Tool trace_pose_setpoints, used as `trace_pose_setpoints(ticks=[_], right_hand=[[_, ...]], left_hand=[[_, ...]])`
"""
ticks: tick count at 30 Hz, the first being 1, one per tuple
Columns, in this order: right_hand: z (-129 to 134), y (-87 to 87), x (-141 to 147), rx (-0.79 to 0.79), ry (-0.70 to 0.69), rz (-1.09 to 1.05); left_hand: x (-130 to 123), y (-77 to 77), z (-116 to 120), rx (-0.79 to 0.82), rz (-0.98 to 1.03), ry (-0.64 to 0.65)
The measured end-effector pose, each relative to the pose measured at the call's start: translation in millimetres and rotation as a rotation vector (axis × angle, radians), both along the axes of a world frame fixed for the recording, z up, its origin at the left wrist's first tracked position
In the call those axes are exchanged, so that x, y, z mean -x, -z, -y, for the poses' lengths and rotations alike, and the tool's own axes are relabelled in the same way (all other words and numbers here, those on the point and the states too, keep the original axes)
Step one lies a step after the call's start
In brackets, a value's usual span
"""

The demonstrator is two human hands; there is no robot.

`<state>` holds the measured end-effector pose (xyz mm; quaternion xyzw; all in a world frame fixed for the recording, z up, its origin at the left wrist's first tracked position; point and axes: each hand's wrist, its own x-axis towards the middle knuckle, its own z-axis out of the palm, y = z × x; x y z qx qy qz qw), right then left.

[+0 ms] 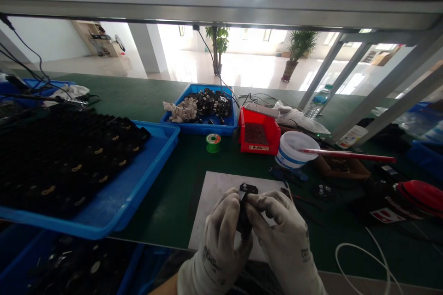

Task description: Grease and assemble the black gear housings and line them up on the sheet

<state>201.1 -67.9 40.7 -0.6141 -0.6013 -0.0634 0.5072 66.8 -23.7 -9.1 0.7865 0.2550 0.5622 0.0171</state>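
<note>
Both hands wear pale work gloves and meet over a light mat [207, 193] at the table's front. My left hand [223, 233] is wrapped round the left side of a small black part [245, 221], which is held upright. My right hand [280, 228] pinches the upper right side of that same part between thumb and fingertips. The part's top end, with a round light spot on it, shows above the fingers. Whatever lies directly under the right fingertips is hidden.
A big blue tray [148, 179] of black parts lies left. Behind the mat are a green spool [213, 143], a blue tray [207, 130], a red bin [277, 140] and a white bucket [294, 147]. A metal shelf beam [221, 9] crosses above; pliers-like tools lie right.
</note>
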Motion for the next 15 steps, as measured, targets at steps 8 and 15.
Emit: trace_pose_setpoints(ticks=[8,15], right_hand=[[4,-5.6,7,0.004,0.013,0.187],[16,-5.5,0,0.080,0.010,-0.081]], left_hand=[[2,-1.8,2,0.073,0.048,0.023],[8,-11.2,0,0.224,0.053,0.052]])
